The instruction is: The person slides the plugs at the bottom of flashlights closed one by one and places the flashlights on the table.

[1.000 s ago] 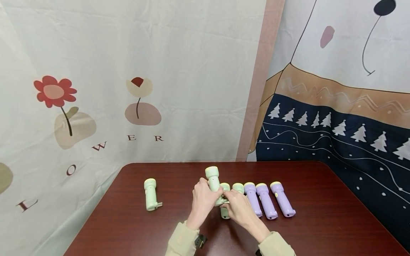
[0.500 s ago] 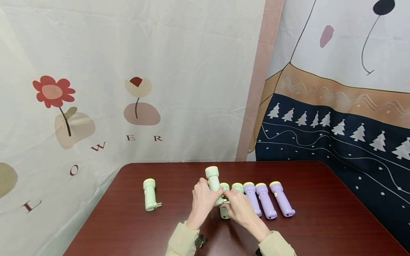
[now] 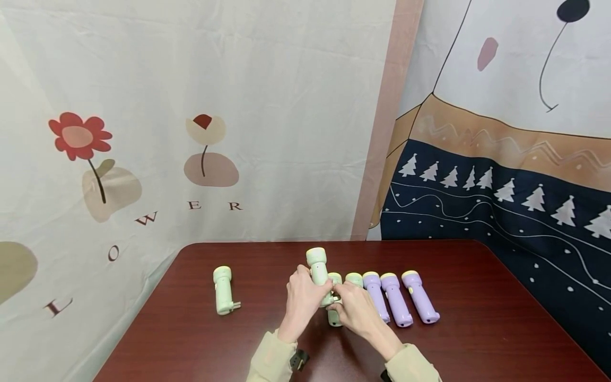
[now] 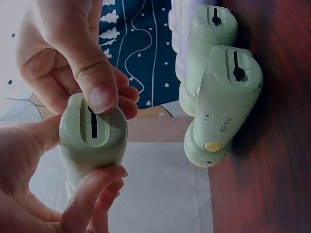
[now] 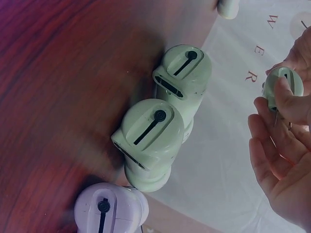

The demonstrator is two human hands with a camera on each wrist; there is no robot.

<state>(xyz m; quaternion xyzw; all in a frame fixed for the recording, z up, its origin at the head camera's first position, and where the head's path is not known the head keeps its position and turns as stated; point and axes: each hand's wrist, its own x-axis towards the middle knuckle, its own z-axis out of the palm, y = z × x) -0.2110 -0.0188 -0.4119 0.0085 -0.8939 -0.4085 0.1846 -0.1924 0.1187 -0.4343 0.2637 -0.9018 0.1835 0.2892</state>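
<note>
Above the table, my left hand (image 3: 303, 297) grips the body of a light green flashlight (image 3: 319, 268), its lamp head tilted up and away. My right hand (image 3: 358, 310) pinches the tail end of that flashlight. In the left wrist view, the right thumb (image 4: 101, 97) presses on the slider slot (image 4: 94, 127), covering its upper part. Metal plug prongs (image 5: 290, 125) stick out near the right fingers in the right wrist view. Just below and behind the hands lie two more green flashlights (image 4: 226, 104), partly hidden in the head view, with their slider knobs at the tail.
A green flashlight (image 3: 223, 292) with prongs folded out lies alone at the left of the dark red table (image 3: 162, 339). Right of my hands lie a purple flashlight (image 3: 377, 297), a second purple flashlight (image 3: 397, 301) and a third purple flashlight (image 3: 421, 298). Printed cloths (image 3: 286, 132) hang behind.
</note>
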